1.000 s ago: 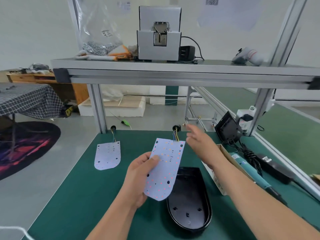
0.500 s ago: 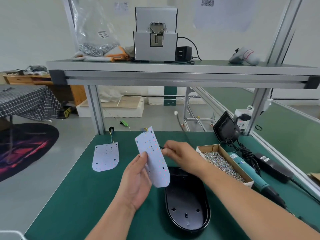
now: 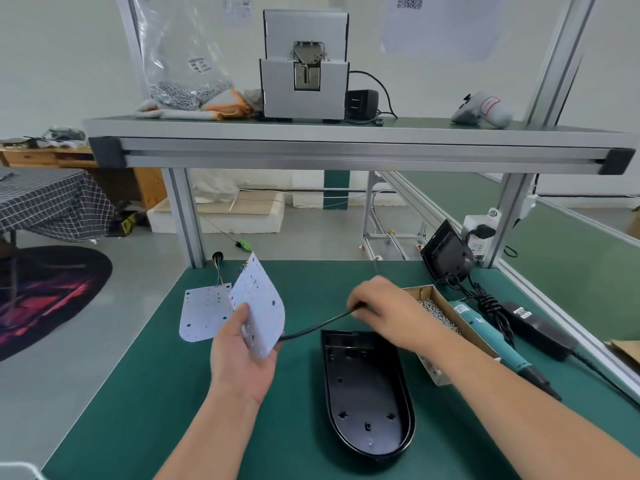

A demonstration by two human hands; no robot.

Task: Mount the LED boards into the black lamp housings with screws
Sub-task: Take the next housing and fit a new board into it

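Green-matted desk [image 3: 138, 393]: black lamp housing [image 3: 367, 393] lies open-side up near the front edge. Left hand [image 3: 242, 358] grips LED board [image 3: 261, 306], tilted above the desk. Right hand [image 3: 384, 310] pinches black cable [image 3: 318, 325]. Aluminium shelf [image 3: 346, 140] overhead.

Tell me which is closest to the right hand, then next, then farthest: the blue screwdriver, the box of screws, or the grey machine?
1. box of screws: touching the right side of the right hand, which pinches a black cable.
2. blue screwdriver: just past the box, farther right.
3. grey machine: far back, up on the shelf.
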